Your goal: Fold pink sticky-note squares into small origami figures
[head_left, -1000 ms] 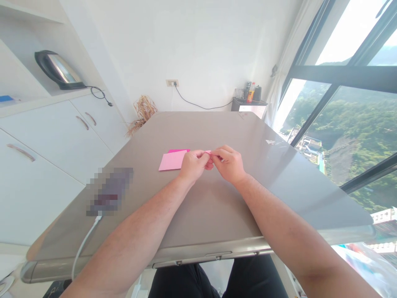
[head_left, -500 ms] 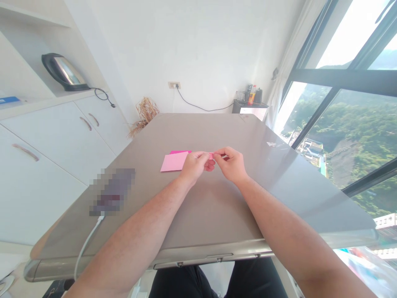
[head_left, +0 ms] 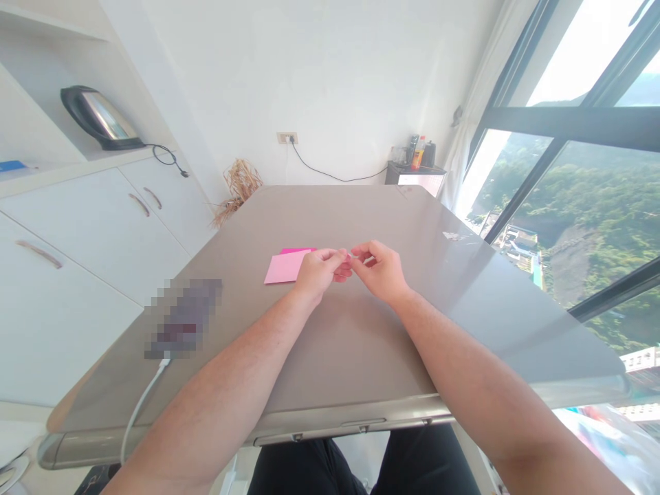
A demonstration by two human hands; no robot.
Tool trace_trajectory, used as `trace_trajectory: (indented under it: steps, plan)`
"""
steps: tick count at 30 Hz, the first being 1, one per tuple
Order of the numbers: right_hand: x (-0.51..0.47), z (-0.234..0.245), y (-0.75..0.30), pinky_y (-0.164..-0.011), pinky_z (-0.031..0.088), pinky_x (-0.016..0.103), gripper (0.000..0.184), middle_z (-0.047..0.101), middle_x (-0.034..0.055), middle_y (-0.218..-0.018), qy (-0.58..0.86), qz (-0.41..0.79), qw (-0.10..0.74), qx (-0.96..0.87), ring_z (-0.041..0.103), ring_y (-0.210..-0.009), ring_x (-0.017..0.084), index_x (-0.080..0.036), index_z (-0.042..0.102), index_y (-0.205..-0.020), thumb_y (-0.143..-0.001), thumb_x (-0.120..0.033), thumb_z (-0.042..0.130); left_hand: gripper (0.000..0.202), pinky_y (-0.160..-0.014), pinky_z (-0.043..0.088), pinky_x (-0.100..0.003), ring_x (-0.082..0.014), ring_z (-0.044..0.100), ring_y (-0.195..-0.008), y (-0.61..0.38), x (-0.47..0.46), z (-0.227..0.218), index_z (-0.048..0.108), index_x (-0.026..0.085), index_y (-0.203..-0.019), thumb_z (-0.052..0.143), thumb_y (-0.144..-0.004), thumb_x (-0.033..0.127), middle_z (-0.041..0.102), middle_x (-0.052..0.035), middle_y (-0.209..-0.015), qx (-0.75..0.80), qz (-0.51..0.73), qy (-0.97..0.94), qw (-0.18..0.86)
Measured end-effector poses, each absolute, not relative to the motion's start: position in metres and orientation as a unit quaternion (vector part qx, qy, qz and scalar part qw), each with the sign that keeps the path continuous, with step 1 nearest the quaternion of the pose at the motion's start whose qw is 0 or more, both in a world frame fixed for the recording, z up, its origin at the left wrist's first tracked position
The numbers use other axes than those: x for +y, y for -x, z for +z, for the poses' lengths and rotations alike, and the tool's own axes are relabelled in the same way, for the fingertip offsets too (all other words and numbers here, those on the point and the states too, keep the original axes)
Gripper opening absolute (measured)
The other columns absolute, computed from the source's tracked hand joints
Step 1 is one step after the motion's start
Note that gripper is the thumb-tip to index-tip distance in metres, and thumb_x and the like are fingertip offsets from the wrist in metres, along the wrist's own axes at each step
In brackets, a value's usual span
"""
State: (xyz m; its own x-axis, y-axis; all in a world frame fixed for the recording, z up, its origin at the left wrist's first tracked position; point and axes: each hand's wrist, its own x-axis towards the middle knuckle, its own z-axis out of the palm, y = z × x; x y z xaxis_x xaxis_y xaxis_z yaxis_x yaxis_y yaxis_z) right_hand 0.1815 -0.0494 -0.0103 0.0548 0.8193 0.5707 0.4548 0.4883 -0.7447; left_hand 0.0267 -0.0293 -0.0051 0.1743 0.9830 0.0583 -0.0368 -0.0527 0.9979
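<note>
Currently, you are working a small pink piece (head_left: 348,256) between your two hands, above the middle of the worktop (head_left: 355,344). Your left hand (head_left: 320,273) appears to pinch it between thumb and forefinger, the other fingers curled below. Your right hand (head_left: 382,273) faces it from the other side, thumb and forefinger drawn to a narrow gap at its edge; whether they grip it or merely touch it, you cannot tell from this view. The form of the piece is largely hidden by your fingers.

Beside your left hand, partly covered by it, lies a light pink sheet (head_left: 282,268), with a magenta sheet (head_left: 299,250) showing behind its far edge. Both rest on the worktop.

In judgement, the step in hand is fine fingertip shaping or adjusting of the piece, with the left hand steadying it and the right hand doing the detail. The next move calls for a firm left pinch, a light, exact right-hand contact at the edge, and little force, since thin material would probably crease or slip easily.
</note>
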Motion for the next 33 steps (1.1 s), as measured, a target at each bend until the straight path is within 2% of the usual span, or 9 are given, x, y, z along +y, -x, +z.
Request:
trace_trajectory:
  steps: [5,7,10,12,15,18,20,26,33]
  plan:
    - [-0.048,-0.008,-0.185,-0.064,0.051,0.030,0.009,0.069,-0.0007,-0.073,0.501,0.255,0.531,-0.634,0.062,-0.065,0.014,-0.023,0.064,-0.077,-0.079,-0.031,0.066,0.038,-0.058,0.052,-0.031,-0.0175,0.065,-0.061,-0.028,-0.029,-0.008,0.073,0.015,-0.081,0.065,-0.084,0.052,0.071,-0.0094,-0.073,0.465,0.445,-0.581,0.498]
    - [-0.047,-0.006,-0.188,-0.061,0.051,0.029,0.013,0.067,-0.0018,-0.069,0.493,0.315,0.538,-0.607,0.061,-0.062,0.014,-0.023,0.062,-0.078,-0.077,-0.033,0.069,0.035,-0.057,0.051,-0.030,-0.0189,0.067,-0.067,-0.027,-0.029,-0.008,0.074,0.016,-0.091,0.064,-0.085,0.049,0.072,-0.0088,-0.079,0.469,0.468,-0.578,0.477]
    - [-0.044,-0.005,-0.192,-0.062,0.054,0.031,0.020,0.064,-0.0028,-0.063,0.462,0.395,0.544,-0.578,0.061,-0.060,0.014,-0.022,0.061,-0.078,-0.074,-0.036,0.074,0.036,-0.065,0.054,-0.029,-0.0212,0.070,-0.086,-0.024,-0.027,-0.008,0.072,0.022,-0.109,0.072,-0.079,0.040,0.075,-0.0077,-0.096,0.429,0.514,-0.596,0.444]
    - [-0.042,-0.005,-0.194,-0.063,0.055,0.032,0.020,0.064,-0.0020,-0.064,0.455,0.421,0.536,-0.573,0.062,-0.060,0.014,-0.022,0.062,-0.078,-0.073,-0.037,0.075,0.033,-0.072,0.055,-0.030,-0.0211,0.070,-0.090,-0.021,-0.026,-0.008,0.074,0.022,-0.105,0.076,-0.076,0.038,0.076,-0.0076,-0.100,0.406,0.513,-0.629,0.420]
    - [-0.042,-0.006,-0.194,-0.065,0.054,0.032,0.012,0.068,0.0009,-0.073,0.487,0.369,0.521,-0.596,0.063,-0.066,0.015,-0.022,0.068,-0.079,-0.076,-0.033,0.071,0.022,-0.076,0.053,-0.031,-0.0197,0.069,-0.084,-0.019,-0.023,-0.009,0.078,0.021,-0.088,0.075,-0.078,0.039,0.077,-0.0073,-0.091,0.408,0.488,-0.665,0.391]
    - [-0.044,-0.008,-0.192,-0.070,0.052,0.032,0.007,0.070,0.0020,-0.084,0.503,0.229,0.519,-0.652,0.063,-0.071,0.015,-0.023,0.073,-0.079,-0.076,-0.028,0.069,0.020,-0.075,0.053,-0.032,-0.0183,0.068,-0.077,-0.019,-0.022,-0.010,0.078,0.020,-0.084,0.076,-0.077,0.039,0.077,-0.0059,-0.084,0.411,0.482,-0.660,0.404]
    - [-0.046,-0.009,-0.190,-0.070,0.051,0.031,0.006,0.070,0.0014,-0.083,0.493,0.175,0.513,-0.681,0.062,-0.071,0.015,-0.024,0.074,-0.078,-0.078,-0.028,0.068,0.021,-0.073,0.054,-0.031,-0.0172,0.067,-0.074,-0.020,-0.023,-0.010,0.077,0.019,-0.082,0.077,-0.075,0.038,0.076,-0.0054,-0.081,0.409,0.488,-0.642,0.427]
    - [-0.047,-0.010,-0.189,-0.068,0.050,0.030,0.013,0.071,0.0000,-0.078,0.482,0.157,0.504,-0.700,0.062,-0.070,0.015,-0.024,0.072,-0.073,-0.081,-0.023,0.062,0.016,-0.072,0.056,-0.032,-0.0175,0.068,-0.073,-0.024,-0.027,-0.005,0.073,0.016,-0.072,0.077,-0.071,0.032,0.074,-0.0065,-0.075,0.402,0.490,-0.597,0.493]
    - [-0.049,-0.007,-0.190,-0.063,0.049,0.029,0.009,0.071,-0.0015,-0.072,0.508,0.223,0.514,-0.654,0.060,-0.063,0.014,-0.024,0.071,-0.072,-0.076,-0.025,0.063,0.006,-0.072,0.058,-0.034,-0.0182,0.068,-0.072,-0.024,-0.028,-0.001,0.071,0.017,-0.071,0.071,-0.068,0.022,0.072,-0.0053,-0.072,0.419,0.497,-0.563,0.510]
